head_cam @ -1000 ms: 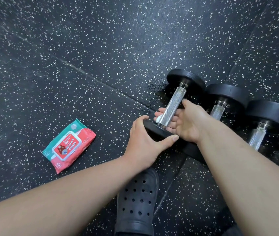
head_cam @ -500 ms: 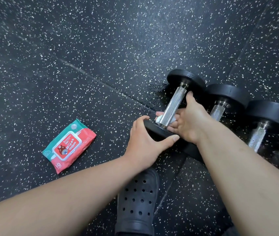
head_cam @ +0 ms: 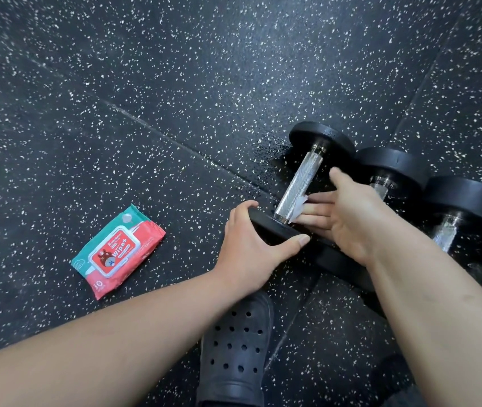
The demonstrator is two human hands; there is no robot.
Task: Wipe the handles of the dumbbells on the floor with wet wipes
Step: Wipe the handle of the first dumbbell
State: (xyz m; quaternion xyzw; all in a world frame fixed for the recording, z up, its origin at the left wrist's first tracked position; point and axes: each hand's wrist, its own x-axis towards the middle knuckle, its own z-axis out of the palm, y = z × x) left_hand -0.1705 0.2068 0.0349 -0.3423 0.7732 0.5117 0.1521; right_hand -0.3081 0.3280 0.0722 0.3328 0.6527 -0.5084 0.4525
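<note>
**First handle in progress, two seemingly left**

On the floor (head_cam: 175, 83), three dumbbells lie side by side. The left hand (head_cam: 251, 248) grips the first dumbbell (head_cam: 322, 136) by its near plate. The other two dumbbells (head_cam: 392, 165) seem still unwiped. The right hand (head_cam: 351, 218) presses the wet wipe (head_cam: 297, 205) against the handle (head_cam: 300, 183) with straight fingers. Half a second ago those fingers reached under the bar.

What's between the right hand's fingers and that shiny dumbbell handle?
A crumpled white wet wipe, pressed by the right hand against the dumbbell handle; the head view shows it.
</note>
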